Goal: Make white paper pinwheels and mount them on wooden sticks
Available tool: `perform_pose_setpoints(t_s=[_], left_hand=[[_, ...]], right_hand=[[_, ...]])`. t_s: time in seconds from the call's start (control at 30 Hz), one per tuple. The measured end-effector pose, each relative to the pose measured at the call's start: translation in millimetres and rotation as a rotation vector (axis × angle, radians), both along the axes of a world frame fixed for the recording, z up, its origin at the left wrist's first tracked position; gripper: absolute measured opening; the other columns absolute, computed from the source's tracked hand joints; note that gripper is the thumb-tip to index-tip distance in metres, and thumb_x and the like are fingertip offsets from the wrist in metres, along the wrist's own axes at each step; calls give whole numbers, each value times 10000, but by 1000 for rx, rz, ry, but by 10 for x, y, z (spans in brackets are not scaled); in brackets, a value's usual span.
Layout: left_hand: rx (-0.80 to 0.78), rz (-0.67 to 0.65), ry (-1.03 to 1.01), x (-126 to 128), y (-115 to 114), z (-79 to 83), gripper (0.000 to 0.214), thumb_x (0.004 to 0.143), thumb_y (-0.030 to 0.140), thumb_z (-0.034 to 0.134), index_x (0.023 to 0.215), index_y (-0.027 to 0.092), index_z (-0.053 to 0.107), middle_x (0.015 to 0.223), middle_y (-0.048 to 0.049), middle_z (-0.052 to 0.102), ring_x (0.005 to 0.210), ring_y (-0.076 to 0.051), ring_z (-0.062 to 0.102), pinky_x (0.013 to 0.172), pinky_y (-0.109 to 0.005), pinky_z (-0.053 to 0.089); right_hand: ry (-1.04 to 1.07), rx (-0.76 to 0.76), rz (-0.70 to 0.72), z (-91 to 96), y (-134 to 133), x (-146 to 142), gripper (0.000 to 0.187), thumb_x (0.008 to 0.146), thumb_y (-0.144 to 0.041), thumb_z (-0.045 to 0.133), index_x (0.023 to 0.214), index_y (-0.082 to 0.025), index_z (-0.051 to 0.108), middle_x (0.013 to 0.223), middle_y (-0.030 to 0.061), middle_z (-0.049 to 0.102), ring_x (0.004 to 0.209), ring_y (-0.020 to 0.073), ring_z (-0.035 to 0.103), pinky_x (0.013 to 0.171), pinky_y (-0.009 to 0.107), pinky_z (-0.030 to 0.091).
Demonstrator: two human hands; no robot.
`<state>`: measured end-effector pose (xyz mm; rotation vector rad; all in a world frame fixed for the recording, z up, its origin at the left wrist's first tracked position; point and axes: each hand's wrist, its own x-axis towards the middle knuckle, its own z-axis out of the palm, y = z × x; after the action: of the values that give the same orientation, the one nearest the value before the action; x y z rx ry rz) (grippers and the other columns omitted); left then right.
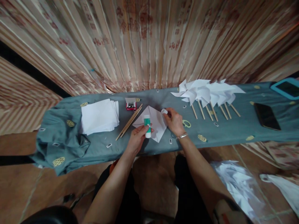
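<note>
My left hand is closed round a glue stick with a green label, held upright over the near edge of a white paper square. The paper lies on a grey-blue cloth covering a narrow bench. My right hand pinches a small white cap at the paper's right corner. A silver bracelet sits on that wrist.
A stack of white paper sheets lies left, with wooden sticks and a small red box of pins beside it. Several finished paper pinwheels lie right, then a black phone and a teal tablet. A patterned curtain hangs behind.
</note>
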<state>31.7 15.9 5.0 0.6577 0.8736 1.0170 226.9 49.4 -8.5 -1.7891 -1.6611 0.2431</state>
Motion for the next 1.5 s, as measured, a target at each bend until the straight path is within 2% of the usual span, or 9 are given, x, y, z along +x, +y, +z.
perform_pose_setpoints(t_s=[0.17, 0.47, 0.63, 0.77, 0.97, 1.03, 1.17, 1.33, 1.5], left_hand=[[-12, -21, 10, 6, 53, 7, 369, 579, 439, 827, 790, 146, 753, 661, -30, 709, 663, -153, 638, 701, -265, 452], [-40, -23, 19, 23, 65, 30, 430, 544, 455, 845, 791, 116, 749, 647, -38, 701, 647, -140, 624, 709, -265, 452], [-41, -25, 21, -2, 48, 29, 415, 563, 446, 838, 799, 117, 746, 654, -39, 704, 648, -143, 626, 713, -271, 457], [-31, -52, 22, -45, 35, 25, 398, 609, 433, 816, 833, 113, 746, 666, -41, 705, 659, -142, 631, 719, -273, 454], [-29, -58, 7, -82, 0, 43, 398, 609, 432, 822, 850, 123, 754, 676, -40, 711, 657, -140, 625, 716, -273, 458], [-25, -55, -15, -78, -17, 56, 405, 610, 434, 823, 866, 128, 757, 686, -44, 715, 663, -140, 627, 721, -273, 459], [21, -2, -59, -34, -68, 68, 410, 616, 416, 824, 920, 151, 756, 795, -58, 738, 786, -175, 656, 823, -310, 454], [149, -49, -14, 58, -188, 37, 355, 670, 413, 784, 915, 159, 756, 898, -48, 728, 911, -192, 623, 911, -318, 407], [153, -124, 36, 119, -284, 3, 423, 706, 484, 736, 961, 147, 740, 809, -39, 694, 763, -164, 597, 762, -297, 444]], right_hand=[[-108, 6, 33, -75, 131, -19, 292, 887, -223, 439, 1071, -118, 640, 972, 148, 712, 909, 262, 659, 832, 364, 495], [-112, 76, 123, -170, 159, -38, 425, 893, -324, 508, 1245, -97, 583, 1181, 183, 673, 1067, 300, 617, 930, 429, 485], [-149, 68, 51, -184, 222, -36, 383, 913, -295, 463, 1208, -99, 608, 1117, 183, 697, 1011, 299, 628, 893, 424, 493], [-184, 107, -34, -174, 278, 74, 355, 905, -266, 459, 1176, -96, 614, 1120, 193, 694, 1004, 305, 620, 909, 439, 474], [-140, 150, -25, -4, 155, 67, 352, 912, -295, 474, 1163, -98, 623, 1184, 197, 662, 1099, 297, 594, 974, 427, 442], [-26, 142, 40, 79, 18, -26, 306, 931, -319, 451, 1051, -150, 676, 1090, 144, 703, 1027, 265, 627, 939, 393, 457], [402, -94, 150, 158, -363, -278, 351, 905, -458, 516, 772, -192, 704, 730, 37, 701, 656, 168, 612, 664, 293, 478], [996, -303, 377, 173, -761, -487, 325, 789, -504, 672, 957, -231, 723, 897, 10, 725, 827, 162, 639, 784, 283, 493], [1247, -404, 365, 196, -880, -489, 304, 683, -452, 792, 894, -239, 743, 814, -9, 728, 745, 140, 643, 771, 279, 503]])
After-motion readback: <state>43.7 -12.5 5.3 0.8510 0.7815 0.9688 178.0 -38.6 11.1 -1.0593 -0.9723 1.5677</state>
